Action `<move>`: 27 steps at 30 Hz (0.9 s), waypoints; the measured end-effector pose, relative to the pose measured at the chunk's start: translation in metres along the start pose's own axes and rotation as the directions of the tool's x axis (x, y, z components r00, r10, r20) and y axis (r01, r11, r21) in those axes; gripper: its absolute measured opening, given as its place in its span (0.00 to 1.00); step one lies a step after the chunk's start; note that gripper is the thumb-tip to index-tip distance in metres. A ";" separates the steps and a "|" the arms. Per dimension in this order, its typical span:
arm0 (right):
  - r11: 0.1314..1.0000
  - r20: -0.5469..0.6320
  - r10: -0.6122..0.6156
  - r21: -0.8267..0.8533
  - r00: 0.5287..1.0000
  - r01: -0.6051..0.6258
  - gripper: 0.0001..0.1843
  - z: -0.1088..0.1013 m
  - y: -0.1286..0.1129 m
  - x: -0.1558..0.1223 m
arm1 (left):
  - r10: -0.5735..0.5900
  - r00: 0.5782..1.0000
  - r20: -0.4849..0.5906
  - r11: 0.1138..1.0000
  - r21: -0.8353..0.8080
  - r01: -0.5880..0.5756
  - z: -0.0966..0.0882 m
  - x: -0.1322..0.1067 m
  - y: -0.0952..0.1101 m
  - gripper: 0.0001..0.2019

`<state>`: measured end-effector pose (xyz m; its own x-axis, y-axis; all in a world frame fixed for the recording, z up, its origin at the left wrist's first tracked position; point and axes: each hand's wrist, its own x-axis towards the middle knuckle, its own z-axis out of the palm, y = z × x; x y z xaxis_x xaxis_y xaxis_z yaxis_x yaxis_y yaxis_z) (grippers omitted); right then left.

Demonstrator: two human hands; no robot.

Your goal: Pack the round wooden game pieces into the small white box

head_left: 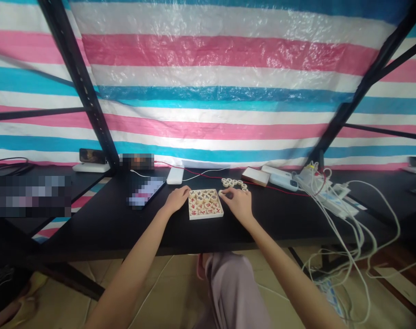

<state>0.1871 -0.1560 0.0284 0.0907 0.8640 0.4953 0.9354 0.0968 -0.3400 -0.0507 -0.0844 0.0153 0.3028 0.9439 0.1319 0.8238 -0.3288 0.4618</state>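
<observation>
Closest in, a knee in pale trousers [228, 292] sits under the edge of the black table [280, 221], with both bare forearms reaching forward over it. On the table, straight ahead, lies a small square wooden tray [190, 214] packed with round pale game pieces marked in red and black (the marks are too small to read).

The left hand [175, 198] rests against the tray's left wall, fingers loosely curled; whether it grips the wall I cannot tell. The right hand [238, 202] is at the tray's far right corner, thumb and forefinger pinched narrow on one round piece [221, 193]. Just beyond that hand a loose cluster of pieces [233, 183] lies on the table.

Left of the tray is a phone [146, 192], and behind it a white power bank [175, 175]. To the right are a small flat box [255, 176] and a tangle of white cables [334, 201]. A striped tarp [208, 68] hangs behind.
</observation>
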 end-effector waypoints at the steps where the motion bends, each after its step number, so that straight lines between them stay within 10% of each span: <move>1: 0.999 0.009 -0.035 0.042 0.999 0.034 0.14 0.000 -0.012 0.001 | -0.002 1.000 0.000 1.000 0.001 0.002 0.000 0.000 0.000 0.15; 9: 0.898 0.112 -0.439 0.008 0.892 0.441 0.07 0.028 -0.079 0.004 | 0.000 1.000 -0.014 1.000 0.000 0.000 -0.001 -0.002 0.002 0.15; 27: 0.911 0.069 -0.409 -0.015 0.910 0.411 0.08 0.036 -0.073 0.001 | 0.017 1.000 -0.018 1.000 0.000 -0.017 -0.001 -0.002 0.002 0.15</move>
<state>0.1066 -0.1446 0.0250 -0.3242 0.7806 0.5343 0.8948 0.4363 -0.0945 -0.0500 -0.0871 0.0173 0.3082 0.9385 0.1559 0.8186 -0.3451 0.4592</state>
